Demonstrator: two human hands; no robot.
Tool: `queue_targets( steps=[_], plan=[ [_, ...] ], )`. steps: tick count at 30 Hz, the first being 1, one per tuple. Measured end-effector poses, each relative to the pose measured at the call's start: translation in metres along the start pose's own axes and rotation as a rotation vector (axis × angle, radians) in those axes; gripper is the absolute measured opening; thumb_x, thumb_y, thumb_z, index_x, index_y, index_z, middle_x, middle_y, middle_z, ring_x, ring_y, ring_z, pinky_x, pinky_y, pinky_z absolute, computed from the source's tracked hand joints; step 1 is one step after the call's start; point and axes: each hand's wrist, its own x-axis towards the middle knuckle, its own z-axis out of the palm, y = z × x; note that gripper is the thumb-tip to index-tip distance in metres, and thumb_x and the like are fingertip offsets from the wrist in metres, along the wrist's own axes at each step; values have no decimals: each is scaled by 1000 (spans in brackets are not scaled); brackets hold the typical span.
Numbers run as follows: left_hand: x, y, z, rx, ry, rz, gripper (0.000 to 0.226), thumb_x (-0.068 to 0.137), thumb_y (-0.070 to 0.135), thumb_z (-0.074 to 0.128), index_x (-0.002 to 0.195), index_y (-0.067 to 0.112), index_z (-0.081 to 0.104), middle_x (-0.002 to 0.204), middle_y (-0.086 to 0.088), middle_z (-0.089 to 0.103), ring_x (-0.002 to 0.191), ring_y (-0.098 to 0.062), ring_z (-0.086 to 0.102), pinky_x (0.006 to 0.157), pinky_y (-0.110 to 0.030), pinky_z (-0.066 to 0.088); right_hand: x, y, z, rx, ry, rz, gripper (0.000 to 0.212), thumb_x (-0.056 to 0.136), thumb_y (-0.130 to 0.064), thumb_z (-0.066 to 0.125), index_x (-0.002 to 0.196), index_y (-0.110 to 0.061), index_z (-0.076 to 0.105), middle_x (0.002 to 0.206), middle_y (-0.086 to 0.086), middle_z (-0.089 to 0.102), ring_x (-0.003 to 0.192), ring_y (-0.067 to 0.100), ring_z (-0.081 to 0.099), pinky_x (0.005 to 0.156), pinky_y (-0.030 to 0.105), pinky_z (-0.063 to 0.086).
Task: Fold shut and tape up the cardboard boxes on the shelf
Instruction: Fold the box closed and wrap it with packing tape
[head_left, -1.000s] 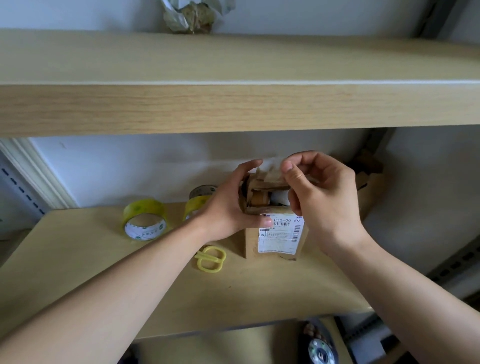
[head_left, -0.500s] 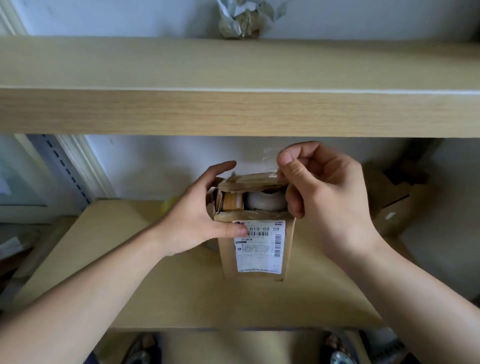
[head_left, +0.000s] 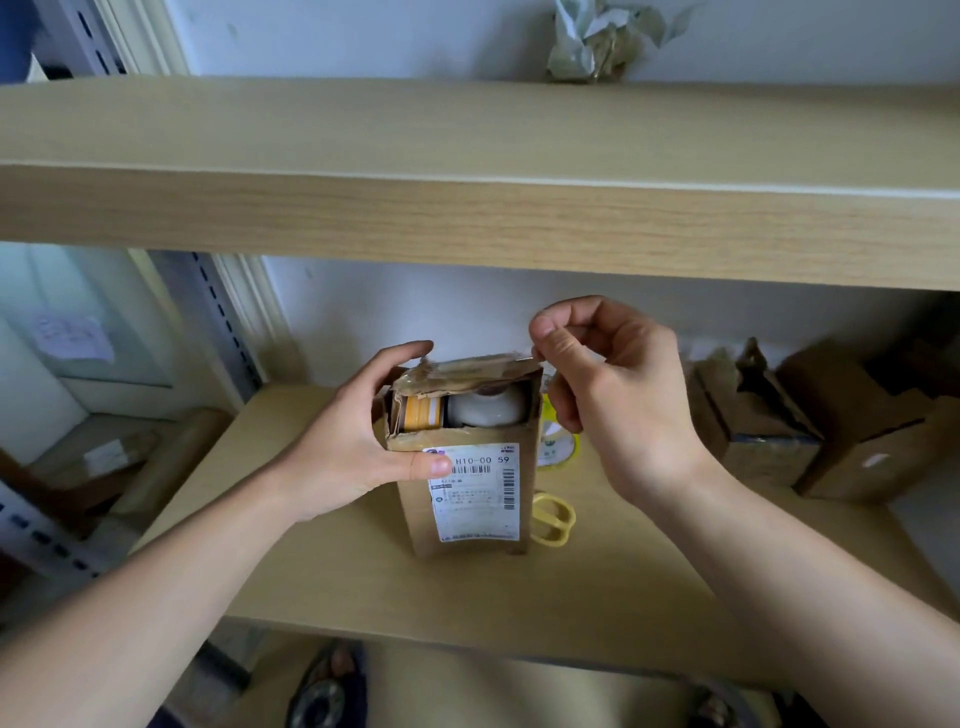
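Gripping the box (head_left: 467, 467) at its upper left corner, the left hand (head_left: 353, 441) wraps the side with its thumb pressed on the front face just beside the label (head_left: 475, 491) and its fingers reaching over the back edge. The box stands upright on the shelf (head_left: 597, 587), directly under both hands. Above that grip, the right hand (head_left: 613, 395) pinches the far right end of the top flap (head_left: 467, 371) between thumb and forefinger, holding it partly raised, so the opening below shows a yellow-banded item and a white rounded one.

The cardboard looks thin, creased and torn near the left corner, with old tape clinging to the flap; it should bend easily and may tear further if pulled hard. The box seems light, though its contents add some weight low down. Best hold is likely the one shown: steady the side wall, and press the flap flat by its free edge rather than the ragged corner.

Right of the grip lie a tape roll (head_left: 558, 447) and yellow scissors (head_left: 553, 519).
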Motion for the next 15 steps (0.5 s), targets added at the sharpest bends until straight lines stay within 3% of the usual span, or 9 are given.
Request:
queue_targets(
  steps=[4, 8, 12, 15],
  plan=[
    [-4, -6, -8, -5, 24, -17, 106, 55, 21, 99, 145, 43, 47, 134, 23, 61, 127, -5, 60, 105, -19, 47, 3, 5, 6, 14, -9, 21, 18, 98, -4, 66, 81, -10, 65, 67, -4, 60, 36, 13, 38, 39, 20, 29],
    [-6, -10, -19, -26, 23, -16, 109, 53, 22, 99, 145, 45, 46, 133, 15, 62, 125, -11, 63, 106, -27, 51, 5, 12, -2, -32, 17, 27, 14, 97, -9, 69, 83, -10, 67, 72, -3, 60, 40, 14, 40, 41, 22, 32],
    [-9, -14, -21, -50, 31, -8, 112, 50, 25, 99, 147, 42, 46, 139, 15, 59, 128, -10, 61, 104, -24, 51, 4, 25, -15, -107, 38, 48, 5, 95, -5, 70, 95, -10, 68, 84, 2, 62, 44, 7, 51, 42, 17, 40],
    [-12, -16, -23, -53, 42, -5, 110, 51, 16, 97, 146, 42, 47, 134, 20, 62, 125, -8, 62, 96, -17, 50, -4, 46, -20, -235, -6, 80, 22, 92, 1, 70, 107, -14, 68, 95, 3, 70, 49, 5, 58, 46, 17, 45]
  ],
)
